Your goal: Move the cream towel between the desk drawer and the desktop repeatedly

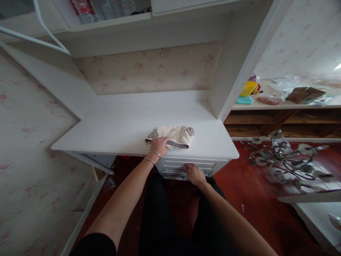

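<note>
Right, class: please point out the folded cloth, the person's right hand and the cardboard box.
Folded cloth (176,134), head view: cream upper surface.
Right hand (196,175), head view: back of the hand.
Cardboard box (298,94), head view: brown outer surface.

Floral wallpaper, red floor, low brown shelving right.

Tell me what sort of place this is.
Probably a room in a home, perhaps a study or bedroom: a white desk with drawers, flowered wallpaper, and what looks like a chandelier set down low suggest it.
</note>
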Available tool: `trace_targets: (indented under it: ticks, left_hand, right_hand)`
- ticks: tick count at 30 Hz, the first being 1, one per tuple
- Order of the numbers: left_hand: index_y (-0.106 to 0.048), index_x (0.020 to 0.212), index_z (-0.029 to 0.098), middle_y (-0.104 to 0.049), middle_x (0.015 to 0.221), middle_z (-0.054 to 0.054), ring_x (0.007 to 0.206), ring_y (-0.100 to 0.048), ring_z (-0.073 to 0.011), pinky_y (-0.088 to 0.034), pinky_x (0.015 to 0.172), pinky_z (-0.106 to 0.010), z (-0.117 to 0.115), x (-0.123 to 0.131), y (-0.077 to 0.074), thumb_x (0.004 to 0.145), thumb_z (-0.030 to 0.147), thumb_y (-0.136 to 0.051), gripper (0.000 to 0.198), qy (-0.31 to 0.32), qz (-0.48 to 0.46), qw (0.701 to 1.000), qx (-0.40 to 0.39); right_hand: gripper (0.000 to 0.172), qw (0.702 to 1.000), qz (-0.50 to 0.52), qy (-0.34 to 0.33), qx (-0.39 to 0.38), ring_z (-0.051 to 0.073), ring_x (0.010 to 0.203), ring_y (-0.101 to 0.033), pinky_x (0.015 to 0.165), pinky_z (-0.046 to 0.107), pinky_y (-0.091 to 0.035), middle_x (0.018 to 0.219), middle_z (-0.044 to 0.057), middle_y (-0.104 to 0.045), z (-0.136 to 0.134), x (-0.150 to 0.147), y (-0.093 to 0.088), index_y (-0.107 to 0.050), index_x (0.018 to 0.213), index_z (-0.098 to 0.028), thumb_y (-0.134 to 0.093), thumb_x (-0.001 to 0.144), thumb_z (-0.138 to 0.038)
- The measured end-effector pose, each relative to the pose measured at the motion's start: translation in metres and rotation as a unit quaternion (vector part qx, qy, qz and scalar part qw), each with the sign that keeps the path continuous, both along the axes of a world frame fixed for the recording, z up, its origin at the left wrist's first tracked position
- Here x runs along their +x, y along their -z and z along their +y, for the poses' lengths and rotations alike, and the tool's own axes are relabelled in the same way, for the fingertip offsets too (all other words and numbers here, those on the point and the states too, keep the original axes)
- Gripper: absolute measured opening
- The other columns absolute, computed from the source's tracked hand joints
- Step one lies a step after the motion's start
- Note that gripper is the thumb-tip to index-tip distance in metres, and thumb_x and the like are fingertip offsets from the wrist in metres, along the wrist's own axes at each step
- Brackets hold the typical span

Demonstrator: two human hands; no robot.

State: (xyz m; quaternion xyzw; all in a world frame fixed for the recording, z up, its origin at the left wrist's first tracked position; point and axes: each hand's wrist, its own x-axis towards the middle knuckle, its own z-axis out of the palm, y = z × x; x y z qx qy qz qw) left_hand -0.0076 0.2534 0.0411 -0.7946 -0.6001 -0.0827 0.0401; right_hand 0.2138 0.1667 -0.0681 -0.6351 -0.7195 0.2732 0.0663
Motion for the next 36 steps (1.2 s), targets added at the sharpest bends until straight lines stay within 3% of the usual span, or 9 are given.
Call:
trace_targets:
  ticks: [9, 18, 22, 29, 36]
  left_hand:
    - [-0.062, 0.118, 0.026, -0.069, 0.108, -0.003, 0.102, -0.061, -0.0219, -0.042, 0.092, -0.034, -0.002, 0.003, 0.005, 0.078, 0.016, -0.056, 0.042, -0.011, -0.007, 1.0, 0.01]
    - [-0.063, 0.115, 0.024, -0.069, 0.106, -0.005, 0.101, -0.061, -0.0232, -0.041, 0.092, -0.035, -0.005, 0.006, 0.009, 0.078, 0.016, -0.057, 0.038, -0.016, -0.014, 1.0, 0.021]
    - [-0.061, 0.116, 0.024, -0.068, 0.107, -0.006, 0.102, -0.06, -0.0235, -0.039, 0.093, -0.036, -0.01, 0.008, 0.01, 0.079, 0.016, -0.057, 0.038, -0.018, -0.01, 0.999, 0.026]
    - [-0.06, 0.116, 0.023, -0.067, 0.109, -0.006, 0.102, -0.059, -0.0229, -0.037, 0.095, -0.037, -0.014, 0.009, 0.011, 0.081, 0.013, -0.053, 0.037, -0.017, -0.021, 0.999, 0.028]
    - [-0.06, 0.114, 0.023, -0.067, 0.108, -0.006, 0.106, -0.057, -0.0226, -0.036, 0.096, -0.036, -0.017, 0.009, 0.011, 0.079, 0.011, -0.054, 0.037, -0.019, -0.021, 0.999, 0.033]
  right_hand:
    - [0.032, 0.999, 0.01, -0.051, -0.012, 0.022, 0.099, -0.066, 0.084, 0.029, -0.046, 0.115, 0.003, -0.068, -0.097, 0.016, -0.008, -0.064, 0.116, -0.027, -0.043, 0.093, -0.022]
    - [0.031, 0.997, 0.005, -0.049, -0.053, 0.023, 0.093, -0.069, 0.08, 0.027, -0.046, 0.098, 0.006, -0.073, -0.165, 0.014, -0.024, -0.071, 0.098, -0.024, -0.041, 0.092, -0.018]
    - [0.033, 0.997, 0.031, -0.046, -0.05, 0.022, 0.093, -0.069, 0.081, 0.026, -0.046, 0.102, 0.006, -0.073, -0.193, 0.014, -0.027, -0.071, 0.102, -0.025, -0.041, 0.092, -0.015]
    - [0.035, 0.993, 0.029, -0.052, -0.106, 0.023, 0.092, -0.07, 0.077, 0.026, -0.048, 0.096, 0.004, -0.075, -0.218, 0.013, -0.037, -0.074, 0.099, -0.028, -0.044, 0.088, -0.013]
    - [0.045, 0.983, -0.001, -0.088, -0.16, 0.026, 0.098, -0.068, 0.082, 0.03, -0.051, 0.11, 0.005, -0.072, -0.22, 0.016, -0.021, -0.066, 0.123, -0.032, -0.051, 0.084, -0.016]
